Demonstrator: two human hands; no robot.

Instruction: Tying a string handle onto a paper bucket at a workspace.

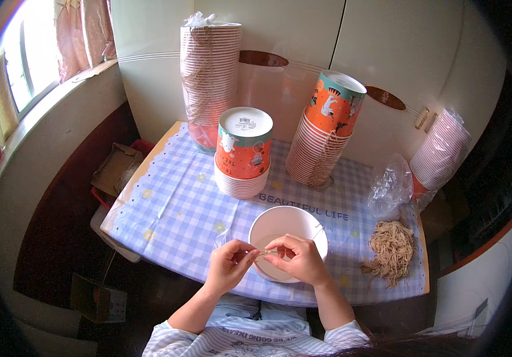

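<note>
My left hand (230, 266) and my right hand (298, 259) face each other with their fingertips pinched together. Between them runs a short piece of thin beige cord (262, 253), its ends hidden in my fingers. Both hands are over the near part of a white paper bucket (289, 221), whose open mouth faces up at the table's front edge. A thin strand shows at the bucket's right rim. To the right lies a loose, tangled heap of beige cord (390, 253).
A blue-checked cloth (178, 205) covers the table. Behind stand a short stack of orange-and-white buckets (241, 157), a taller stack (321, 146), and a very tall plastic-wrapped stack (208, 77). Crumpled clear plastic (390, 187) and another wrapped stack (440, 152) sit at the right.
</note>
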